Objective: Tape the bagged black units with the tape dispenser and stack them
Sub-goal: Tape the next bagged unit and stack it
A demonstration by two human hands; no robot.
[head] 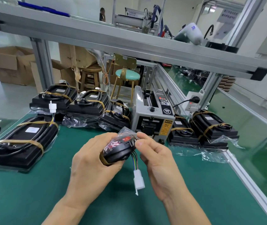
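Overhead, a grey aluminium shelf spans the green bench mat, whose right side ends at a metal edge rail. Bagged black units lie taped across the back: a near-left unit, 2 rear stacks, and a right stack. Between them stands the tape dispenser. Bare mat lies open in front. Above it, the left hand grips a small bagged black unit, fingers curled round its underside. The right hand pinches the bag's top, thumb and forefinger together. A white connector hangs below on coloured wires.
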